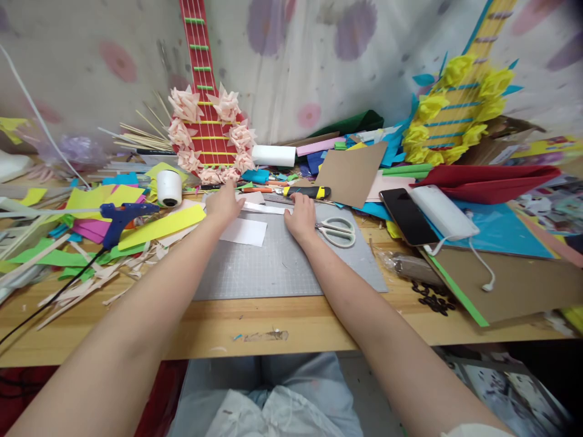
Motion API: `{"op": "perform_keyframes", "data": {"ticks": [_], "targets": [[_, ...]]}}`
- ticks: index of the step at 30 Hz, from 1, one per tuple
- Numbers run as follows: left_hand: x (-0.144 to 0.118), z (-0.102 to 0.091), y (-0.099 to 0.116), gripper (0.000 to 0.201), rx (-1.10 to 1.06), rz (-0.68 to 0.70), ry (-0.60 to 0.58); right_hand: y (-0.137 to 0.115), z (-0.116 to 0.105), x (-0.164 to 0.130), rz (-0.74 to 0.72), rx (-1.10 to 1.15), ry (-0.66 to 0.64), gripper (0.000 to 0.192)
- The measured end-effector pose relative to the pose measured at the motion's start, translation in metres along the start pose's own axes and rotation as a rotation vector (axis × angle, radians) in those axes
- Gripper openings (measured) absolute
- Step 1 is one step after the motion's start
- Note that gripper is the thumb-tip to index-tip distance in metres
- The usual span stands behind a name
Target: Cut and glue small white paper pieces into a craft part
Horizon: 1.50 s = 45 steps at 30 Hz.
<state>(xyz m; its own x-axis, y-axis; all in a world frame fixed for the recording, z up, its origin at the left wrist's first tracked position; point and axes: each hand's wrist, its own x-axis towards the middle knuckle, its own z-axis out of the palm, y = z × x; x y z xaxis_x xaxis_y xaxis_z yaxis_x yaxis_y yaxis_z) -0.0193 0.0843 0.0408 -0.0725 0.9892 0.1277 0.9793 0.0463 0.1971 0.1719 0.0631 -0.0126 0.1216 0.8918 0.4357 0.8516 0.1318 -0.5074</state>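
My left hand [224, 205] reaches to the foot of a red paper guitar [213, 142] with pale pink paper flowers; its fingers are stretched out and apart. A narrow white paper strip [262, 208] runs between my two hands on the grey cutting mat [273, 267]. My right hand [302, 217] rests on the mat at the strip's right end, fingers and thumb spread, just below a yellow and black utility knife [307, 192]. Scissors [337, 232] with pale handles lie beside my right wrist. A white paper piece [245, 232] is near my left wrist.
On the left are a blue glue gun [119, 218], a white round container [169, 188] and heaped paper scraps. To the right lie a phone [407, 215], a white power bank [444, 211] and brown cardboard [510, 285]. A yellow-flowered guitar [455, 115] leans behind.
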Motion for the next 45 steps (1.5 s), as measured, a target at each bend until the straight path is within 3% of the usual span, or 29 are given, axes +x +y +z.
{"op": "perform_keyframes", "data": {"ticks": [3, 9, 13, 17, 21, 26, 30, 34, 38, 42, 45], "targets": [[0.0, -0.007, -0.013, 0.055, -0.032, -0.07, 0.069, -0.002, -0.002, -0.005, -0.021, 0.026, 0.019, 0.031], [0.003, -0.012, -0.036, 0.044, -0.108, -0.117, -0.031, -0.007, -0.007, -0.012, -0.086, 0.079, 0.0, 0.026], [0.004, -0.01, -0.053, 0.035, -0.085, 0.049, -0.2, -0.007, -0.008, -0.016, -0.141, 0.122, -0.084, 0.022], [-0.002, -0.011, -0.063, 0.044, -0.042, 0.284, -0.39, -0.011, -0.004, -0.018, -0.198, 0.145, -0.149, 0.022], [-0.008, -0.016, -0.056, 0.057, 0.097, 0.363, -0.454, -0.015, 0.0, -0.021, -0.274, 0.163, -0.207, 0.021], [-0.006, -0.021, -0.044, 0.064, 0.201, 0.329, -0.505, -0.014, 0.002, -0.023, -0.32, 0.16, -0.239, 0.025], [-0.005, -0.023, -0.042, 0.043, 0.24, 0.319, -0.488, -0.014, -0.001, -0.023, -0.288, 0.185, -0.252, 0.027], [-0.009, -0.028, -0.038, 0.029, 0.153, 0.404, -0.382, -0.019, -0.006, -0.026, -0.238, 0.322, -0.31, 0.033], [-0.014, -0.041, -0.028, 0.031, 0.04, 0.401, -0.475, -0.025, -0.01, -0.029, -0.193, 0.501, -0.415, 0.037], [-0.016, -0.053, -0.022, 0.027, -0.076, 0.396, -0.521, -0.023, -0.011, -0.026, -0.071, 0.601, -0.49, 0.026], [-0.018, -0.051, -0.028, 0.035, -0.163, 0.323, -0.6, -0.02, -0.016, -0.021, 0.02, 0.685, -0.655, 0.027]]}}
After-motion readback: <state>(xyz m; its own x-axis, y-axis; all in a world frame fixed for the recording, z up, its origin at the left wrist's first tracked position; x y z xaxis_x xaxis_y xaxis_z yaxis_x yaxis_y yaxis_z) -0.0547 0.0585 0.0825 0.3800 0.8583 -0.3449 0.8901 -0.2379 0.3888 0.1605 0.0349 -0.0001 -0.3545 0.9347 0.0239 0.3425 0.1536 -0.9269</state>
